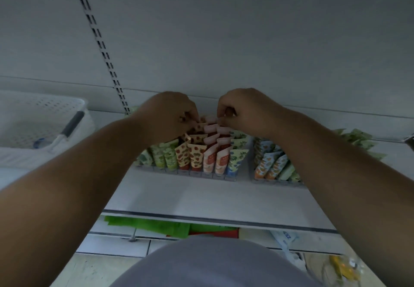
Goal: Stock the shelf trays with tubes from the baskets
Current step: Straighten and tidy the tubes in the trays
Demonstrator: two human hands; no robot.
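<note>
- The white shelf (183, 195) runs across the middle of the view, its near edge a grey strip, with a pale back wall behind it and a slotted upright (102, 47) climbing the wall at the left.
- A white perforated basket (42, 116) sits at the far left of the shelf, well apart from the trays; a dark-handled tool lies tilted inside it.
- The left tray (186, 172) stands at the far middle of the shelf, packed with rows of tubes standing cap-down: green leaf-print ones on its left, red-spotted cream ones in the middle, pink ones next, blue-and-green ones at its right edge.
- The right tray (277, 180) is just beside it, holding blue, orange and green patterned tubes, partly hidden behind the right forearm.
- The left hand (170, 116) reaches over the far end of the left tray with fingers curled, pinching the crimped top of a red-spotted tube (199, 127) in the far rows.
- The right hand (244, 109) is beside it, fingers curled and pinching the top of a pink tube (211, 121) at the far end of the pink row.
- Below the shelf, green and red sheets (156, 226) lie on a lower level.
</note>
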